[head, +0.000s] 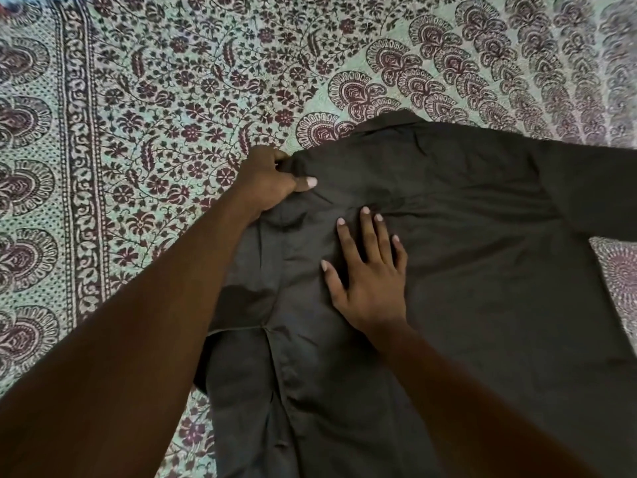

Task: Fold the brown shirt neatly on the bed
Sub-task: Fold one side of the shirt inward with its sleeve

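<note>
As the flat right hand (370, 281) anchors the dark brown cloth shirt (465, 236), the left hand (272, 182) grips its ten-o'clock shoulder

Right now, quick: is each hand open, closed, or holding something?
Left hand: closed, gripping the brown shirt at its shoulder edge.
Right hand: open, fingers spread, pressing flat on the shirt.

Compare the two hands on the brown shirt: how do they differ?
The left hand has a curled grip on the shoulder edge of the brown cloth shirt; the right hand lies flat, fingers spread. The left hand sits at the shirt's border; the right hand rests mid-panel. Both touch the shirt.
</note>
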Tool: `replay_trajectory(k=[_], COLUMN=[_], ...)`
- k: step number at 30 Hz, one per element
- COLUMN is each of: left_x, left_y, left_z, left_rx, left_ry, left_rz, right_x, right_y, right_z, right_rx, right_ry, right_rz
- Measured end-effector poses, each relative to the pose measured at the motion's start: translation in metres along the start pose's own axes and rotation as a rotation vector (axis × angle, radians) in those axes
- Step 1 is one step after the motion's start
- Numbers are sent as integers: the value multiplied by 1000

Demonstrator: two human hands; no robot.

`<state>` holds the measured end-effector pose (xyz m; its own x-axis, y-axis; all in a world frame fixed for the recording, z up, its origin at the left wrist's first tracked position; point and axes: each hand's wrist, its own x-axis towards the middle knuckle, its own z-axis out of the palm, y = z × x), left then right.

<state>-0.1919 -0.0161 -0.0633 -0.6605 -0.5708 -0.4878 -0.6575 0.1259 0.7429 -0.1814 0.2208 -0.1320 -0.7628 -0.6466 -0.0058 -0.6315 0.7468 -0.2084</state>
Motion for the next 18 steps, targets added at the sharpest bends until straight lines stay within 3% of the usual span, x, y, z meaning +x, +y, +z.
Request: replay_trajectory(k=[8,14,18], left_x=[0,-9,-12], left_y=[-19,-18,-12], left_z=[10,6,15], left_rx=[371,452,542], left_ry=[336,228,259], left_rz=[113,81,244], right_x=[0,3,27], right_y=[0,1,22], right_z=[-3,-5,-19], right_rx=[6,93,102], right_ry=[-11,31,174], right_rz=[-5,-15,50])
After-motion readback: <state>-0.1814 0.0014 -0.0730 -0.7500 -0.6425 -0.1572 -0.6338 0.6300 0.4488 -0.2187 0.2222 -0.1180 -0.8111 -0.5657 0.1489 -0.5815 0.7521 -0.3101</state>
